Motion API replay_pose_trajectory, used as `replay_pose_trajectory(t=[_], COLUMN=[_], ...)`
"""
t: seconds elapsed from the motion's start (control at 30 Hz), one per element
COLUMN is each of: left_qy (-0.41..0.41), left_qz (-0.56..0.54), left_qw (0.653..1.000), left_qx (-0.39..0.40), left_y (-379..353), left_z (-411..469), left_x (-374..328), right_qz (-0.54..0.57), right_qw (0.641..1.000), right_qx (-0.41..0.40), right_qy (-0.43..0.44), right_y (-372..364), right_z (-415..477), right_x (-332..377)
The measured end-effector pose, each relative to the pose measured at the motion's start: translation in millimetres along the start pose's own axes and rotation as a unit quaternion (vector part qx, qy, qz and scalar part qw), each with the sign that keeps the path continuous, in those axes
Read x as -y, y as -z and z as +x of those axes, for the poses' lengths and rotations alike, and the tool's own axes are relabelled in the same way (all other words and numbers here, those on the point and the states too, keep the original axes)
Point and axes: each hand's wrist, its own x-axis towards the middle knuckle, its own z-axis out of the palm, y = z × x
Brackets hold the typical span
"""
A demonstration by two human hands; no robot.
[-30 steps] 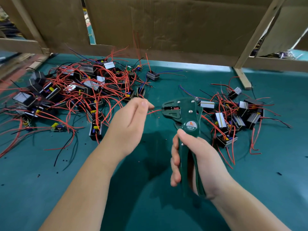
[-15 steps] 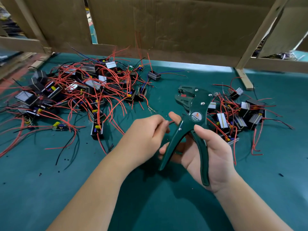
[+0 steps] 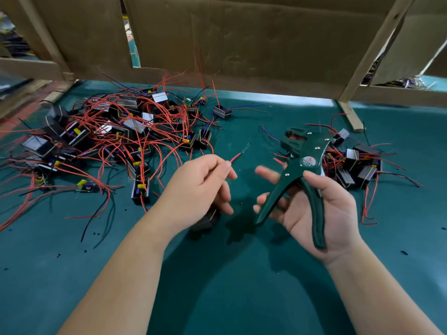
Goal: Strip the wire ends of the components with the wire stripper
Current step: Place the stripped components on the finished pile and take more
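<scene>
Two hands: raised over the green mat (image 3: pixel 217 298).
Left hand (image 3: pixel 193 194): thumb and forefinger pinch a red wire (image 3: pixel 235 157), stripped tip pointing up-right; dark component (image 3: pixel 205 221) beneath palm.
Right hand (image 3: pixel 338 213): thumb and loose fingers hold the wire stripper (image 3: pixel 303 160), handles spread, head near the wire tip, apart.
Beyond: left heap (image 3: pixel 108 136) and right heap (image 3: pixel 353 165) of wired components.

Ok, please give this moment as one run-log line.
left hand: pinches red wire, end bare | right hand: holds wire stripper, handles spread | red wire apart from wire stripper
</scene>
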Motion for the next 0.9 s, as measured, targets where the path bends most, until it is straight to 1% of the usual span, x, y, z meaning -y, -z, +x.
replay_pose_trajectory(t=[0.03, 0.1, 0.17, 0.27, 0.37, 0.43, 0.57, 0.67, 0.73, 0.8, 0.9], left_qy=[0.006, 0.019, 0.020, 0.002, 0.000, 0.000, 0.007, 0.032, 0.059, 0.104, 0.184], left_qz=[-0.021, -0.058, -0.064, 0.006, 0.082, 0.106, 0.141, 0.139, 0.124, 0.092, 0.005], left_qw=[1.000, 0.998, 0.998, 1.000, 0.996, 0.994, 0.989, 0.988, 0.988, 0.985, 0.964], left_qx=[0.006, 0.014, 0.018, 0.027, 0.027, 0.030, 0.040, 0.051, 0.072, 0.106, 0.190], left_y=[-0.5, -1.8, -2.7, -2.8, -3.9, -4.7, -6.7, -7.8, -7.4, -4.5, 1.4], left_z=[-0.5, -0.9, -1.0, -1.7, -1.2, -0.6, -1.9, -1.7, 0.0, -1.3, -7.8], left_x=[-1.3, -3.3, -3.8, -2.8, -0.8, 0.9, 1.4, 1.2, 0.3, -0.1, -3.4], right_qz=[0.000, 0.001, 0.008, 0.008, -0.025, -0.037, -0.037, -0.038, -0.039, -0.046, -0.035], right_qw=[1.000, 0.999, 0.998, 0.995, 0.992, 0.992, 0.998, 0.999, 0.999, 0.998, 0.999], right_qx=[0.018, 0.028, 0.051, 0.101, 0.127, 0.116, 0.042, 0.023, 0.019, 0.015, -0.008], right_qy=[-0.009, -0.026, -0.031, -0.014, -0.007, -0.016, -0.009, -0.014, -0.024, -0.029, -0.011], right_y=[-1.4, -2.8, -3.1, -3.9, -5.0, -6.6, -9.4, -9.1, -9.1, -8.9, -4.6], right_z=[-0.8, -1.1, -1.5, -3.0, -3.3, -2.7, 0.6, 1.3, 1.6, 1.7, 3.7], right_x=[-1.5, -3.5, -6.6, -7.6, -7.5, -9.0, -12.9, -14.7, -15.9, -16.6, -8.7])
